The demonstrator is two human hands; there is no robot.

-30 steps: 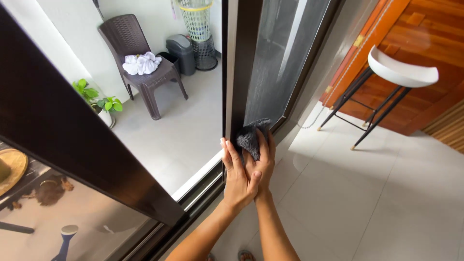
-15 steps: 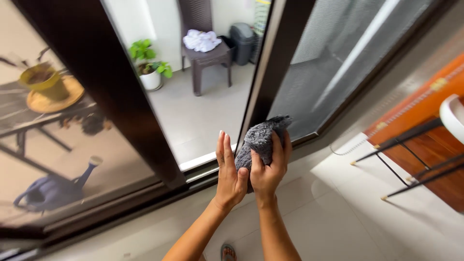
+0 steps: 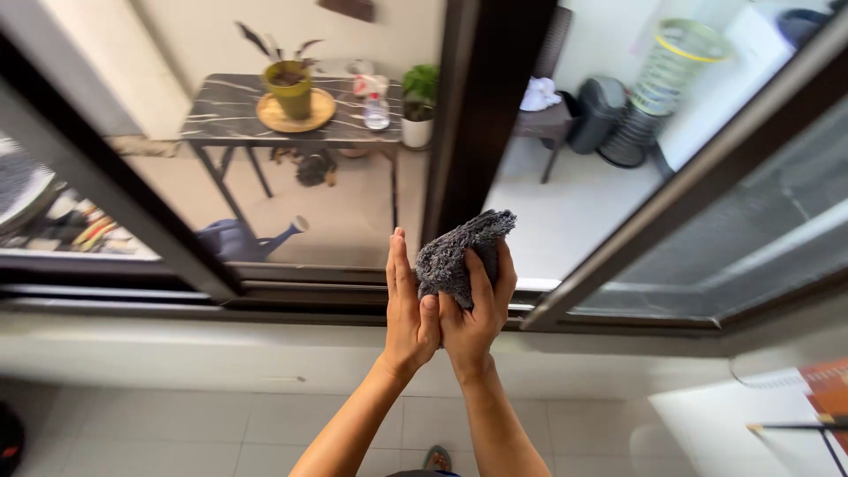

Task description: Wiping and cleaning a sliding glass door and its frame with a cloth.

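My right hand (image 3: 477, 314) grips a dark grey fluffy cloth (image 3: 455, 252), bunched up and held in front of a dark upright door frame (image 3: 477, 97). Beside it my left hand (image 3: 406, 305) is raised flat, fingers straight and together, its palm pressed against the cloth and the right hand. Both forearms rise from the bottom middle of the head view. The cloth's upper end sticks out above my fingers.
Glass sliding panels with dark frames run across the view above a floor track (image 3: 265, 296). Outside stand a marbled table (image 3: 291, 115) with a green plant pot (image 3: 290, 87), a spray bottle (image 3: 377, 108), a blue watering can (image 3: 237, 238), a chair (image 3: 548, 110) and bins (image 3: 602, 110). White floor tiles lie below.
The view has swung left, so the table and watering can now show through the glass. My hands stay together on the cloth, lifted slightly higher against the frame.
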